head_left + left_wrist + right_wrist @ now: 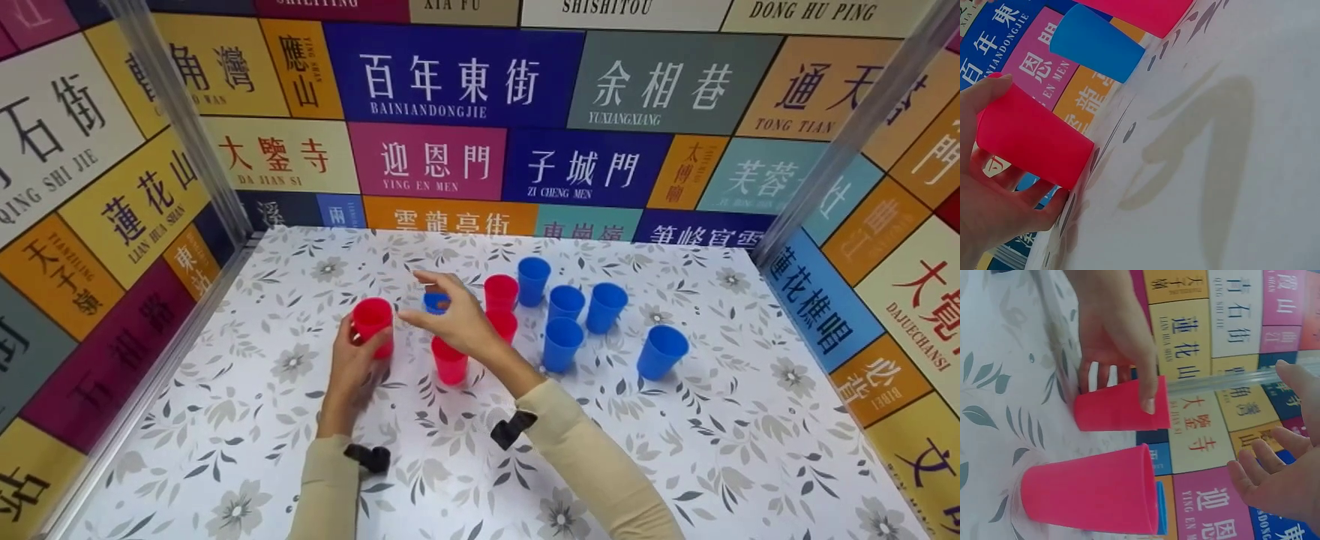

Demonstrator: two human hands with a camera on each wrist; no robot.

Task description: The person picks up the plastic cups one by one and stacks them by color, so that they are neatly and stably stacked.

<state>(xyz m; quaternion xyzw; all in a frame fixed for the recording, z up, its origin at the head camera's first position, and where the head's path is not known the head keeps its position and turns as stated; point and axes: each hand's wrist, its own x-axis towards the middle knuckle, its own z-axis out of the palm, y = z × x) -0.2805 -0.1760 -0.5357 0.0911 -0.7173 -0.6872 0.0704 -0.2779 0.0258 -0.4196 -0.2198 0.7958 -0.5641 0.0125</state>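
My left hand [351, 367] grips a red plastic cup [373, 319] at the left of the group. In the left wrist view this cup [1036, 135] is upright, thumb at its rim and fingers round its far side; its base is at or close to the table. My right hand [457, 319] hovers above the cups with fingers spread and loosely bent, holding nothing. Beneath it stand a red cup [450, 364] and a blue cup [433, 302], partly hidden by the hand. Two more red cups [500, 291] stand just behind my right wrist.
Several blue cups [562, 345] stand upright to the right of the red ones, one blue cup [663, 352] farther out. A flower-patterned white cover lies on the table [247, 420]. Walls of coloured signs [450, 75] and clear corner posts [187, 127] enclose the back and sides.
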